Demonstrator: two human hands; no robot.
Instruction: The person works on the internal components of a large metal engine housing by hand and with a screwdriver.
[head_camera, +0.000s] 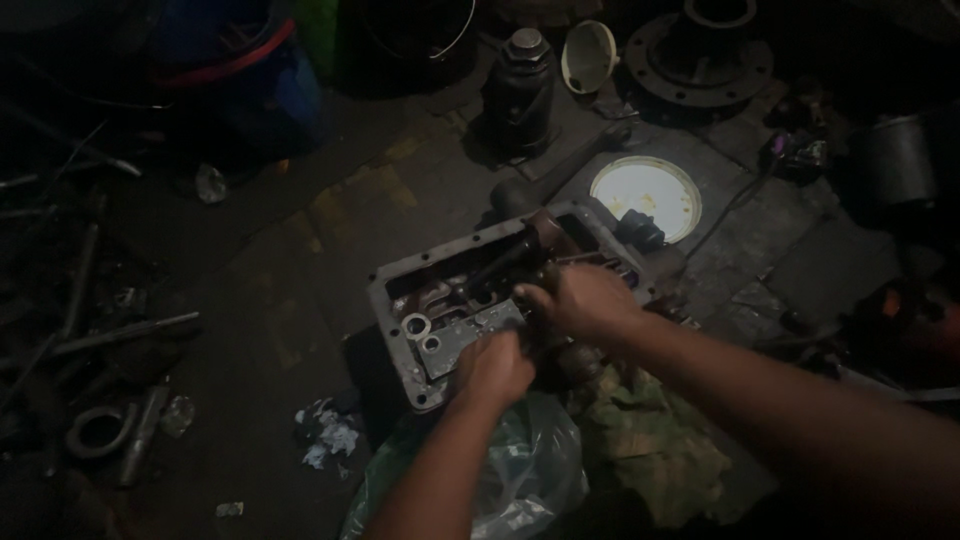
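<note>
Right, I'm looking down at a dim, grimy workshop floor, and both hands are close together over a metal housing (440, 300), a flat rectangular casting with a bolt-hole rim, lying open side up in the middle of the scene. My left hand (497, 368) sits at the near edge of the housing, fingers curled down on the parts inside; what exactly it grips I cannot tell in this light. My right hand (583, 300) is just beyond it, closed around a dark rod (505, 262) that slants up and away to the far left out of the housing's middle. The two hands are almost touching.

Inside the housing, near its left end, I see two pale round bosses (422, 333) side by side on a grey plate. Under the near side lie a clear plastic bag (530, 470) and a crumpled greenish rag (655, 455), right beside my forearms.

Farther off, a bright white round lid (647, 195) glows to the right of the housing. Beyond that stand a dark bottle jack (522, 85), a pale funnel (588, 57) and a heavy round flange (700, 55). At the far left there's a blue drum (240, 70), and on the near left loose bars and a ring (100, 430) lie scattered.
</note>
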